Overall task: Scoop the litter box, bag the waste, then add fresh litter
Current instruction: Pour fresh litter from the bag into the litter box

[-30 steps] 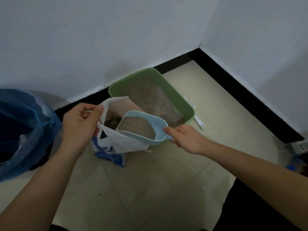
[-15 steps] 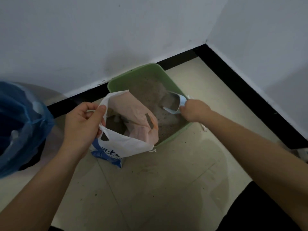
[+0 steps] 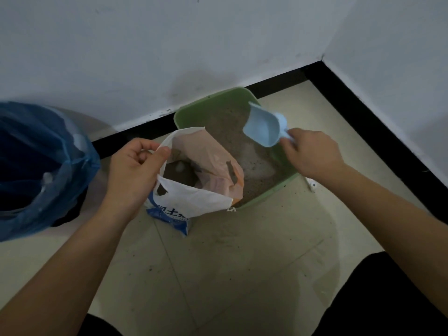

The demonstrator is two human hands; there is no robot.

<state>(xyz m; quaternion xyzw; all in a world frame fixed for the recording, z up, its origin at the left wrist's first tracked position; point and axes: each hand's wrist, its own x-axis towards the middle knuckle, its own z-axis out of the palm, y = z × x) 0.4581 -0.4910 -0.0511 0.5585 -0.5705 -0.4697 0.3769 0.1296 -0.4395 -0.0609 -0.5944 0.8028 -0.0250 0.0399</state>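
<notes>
Green litter box (image 3: 181, 115) sits on the floor (image 3: 242, 263) in the wall corner, grey litter inside. Pale blue scoop (image 3: 263, 128) held over its right side, bowl looks empty. Right hand (image 3: 312, 154) curled round the scoop's handle. Left hand (image 3: 135, 170) pinches the rim of the litter bag (image 3: 194, 197), keeping the mouth open; litter visible within. Bag stands against the box's near left corner. 2 hands well apart. Blue bin liner (image 3: 36, 166) far left.
</notes>
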